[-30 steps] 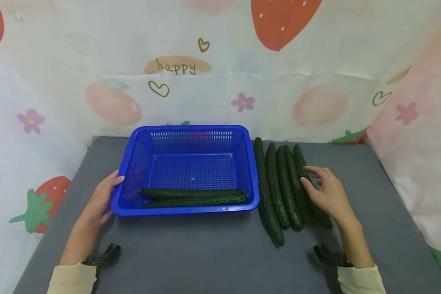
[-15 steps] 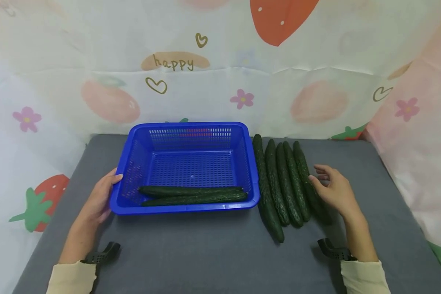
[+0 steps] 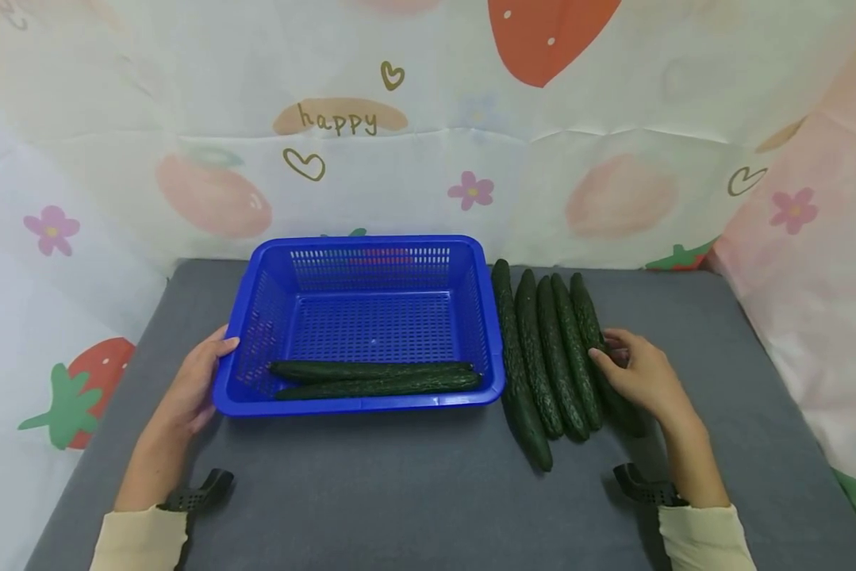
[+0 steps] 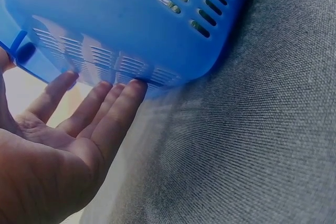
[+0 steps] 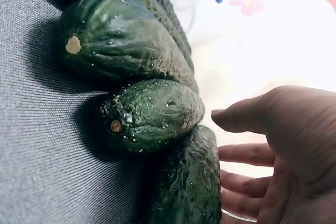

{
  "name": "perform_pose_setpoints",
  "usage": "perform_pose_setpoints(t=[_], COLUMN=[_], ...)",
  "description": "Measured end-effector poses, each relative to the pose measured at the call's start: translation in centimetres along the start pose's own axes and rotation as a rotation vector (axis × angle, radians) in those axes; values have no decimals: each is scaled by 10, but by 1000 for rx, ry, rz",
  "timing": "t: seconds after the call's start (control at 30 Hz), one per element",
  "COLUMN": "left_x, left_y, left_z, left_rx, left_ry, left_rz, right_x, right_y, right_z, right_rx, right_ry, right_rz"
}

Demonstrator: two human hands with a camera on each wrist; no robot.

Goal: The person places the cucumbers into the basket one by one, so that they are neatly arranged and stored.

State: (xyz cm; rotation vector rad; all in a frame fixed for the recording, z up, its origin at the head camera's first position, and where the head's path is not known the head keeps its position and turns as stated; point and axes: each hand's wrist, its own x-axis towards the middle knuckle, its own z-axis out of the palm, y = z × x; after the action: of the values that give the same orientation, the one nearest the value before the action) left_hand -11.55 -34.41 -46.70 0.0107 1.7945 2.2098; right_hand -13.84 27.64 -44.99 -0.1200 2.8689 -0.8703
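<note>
My left hand holds the left side of a blue plastic basket, its thumb over the rim. In the left wrist view its fingers lie along the slotted outer wall. Two dark green cucumbers lie inside along the basket's front. Several more stand side by side on the cloth to its right. My right hand is at the rightmost cucumber, thumb above it and fingers on its far right side. In the right wrist view, a gap parts thumb and fingers, close to the cucumbers' skin.
A grey cloth covers the table. Behind it hangs a printed white curtain with strawberries and flowers, close to the basket's back edge. The longest cucumber lies right beside the basket's right wall.
My right hand drew back to the right from the cucumbers, then came back left to the rightmost one. Its neighbouring cucumbers stay in place. My left hand stays on the basket.
</note>
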Motion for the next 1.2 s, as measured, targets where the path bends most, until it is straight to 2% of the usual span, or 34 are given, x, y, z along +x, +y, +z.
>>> perform_pose_setpoints(t=[0.17,0.43,0.67,0.93,1.2], left_x=[-1,-1,0,2,0], left_y=[1,3,1,1,3], left_z=[-1,-3,-2,1,0], left_rx=[-3,25,16,26,36], left_ry=[-5,5,-15,12,-15], left_rz=[-4,-3,7,6,29], right_x=[-1,2,5,9,23], right_y=[-4,-11,-12,-10,-17], right_z=[-1,2,5,-2,-9], right_rx=[-13,-20,-79,-72,-102], right_ry=[-13,-27,-25,-81,-169], right_rz=[11,74,94,79,103])
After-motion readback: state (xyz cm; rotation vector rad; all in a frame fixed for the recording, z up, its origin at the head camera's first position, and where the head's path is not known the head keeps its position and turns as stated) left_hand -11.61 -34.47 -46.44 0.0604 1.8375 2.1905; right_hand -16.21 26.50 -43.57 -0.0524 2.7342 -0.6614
